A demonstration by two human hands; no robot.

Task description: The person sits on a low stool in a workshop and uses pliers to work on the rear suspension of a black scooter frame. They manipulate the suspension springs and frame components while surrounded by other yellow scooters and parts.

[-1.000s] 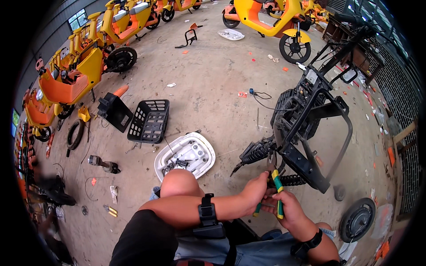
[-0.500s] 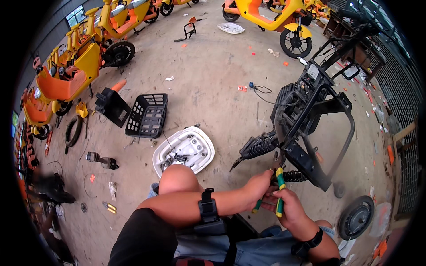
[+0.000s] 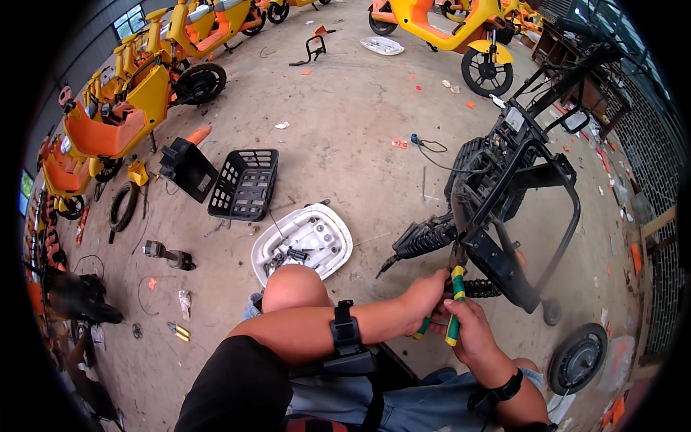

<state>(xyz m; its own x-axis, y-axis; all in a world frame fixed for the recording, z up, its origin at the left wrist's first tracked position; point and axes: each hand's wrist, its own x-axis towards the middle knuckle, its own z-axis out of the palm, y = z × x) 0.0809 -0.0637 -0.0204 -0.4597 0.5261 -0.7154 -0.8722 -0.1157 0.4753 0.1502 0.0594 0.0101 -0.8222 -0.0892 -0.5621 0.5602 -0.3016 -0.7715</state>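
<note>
My right hand (image 3: 471, 330) is closed round the green-and-yellow handles of a pair of pliers (image 3: 455, 308). Their jaws reach the lower rear of a black scooter frame (image 3: 497, 253), but what they bite on is hidden. Beside the pliers, my left hand (image 3: 423, 297) has its fingers closed at the same part of the frame. Whatever it pinches is covered by the fingers. Two black coil-spring shock absorbers flank the spot: one (image 3: 426, 239) points to the left, and the other (image 3: 481, 288) lies just right of the pliers.
A white plastic cover (image 3: 338, 248) with loose metal parts lies by my knee. Beyond it sit a black basket (image 3: 268, 191) and a black box (image 3: 188, 173). A power tool (image 3: 169, 255) and yellow-handled pliers (image 3: 180, 332) are left; a wheel (image 3: 578, 358) is right. Yellow scooters (image 3: 129, 108) stand behind.
The pliers' handles have moved slightly away from me and tilted a little, with my right hand following. My left hand stays at the frame. The whole view has shifted slightly.
</note>
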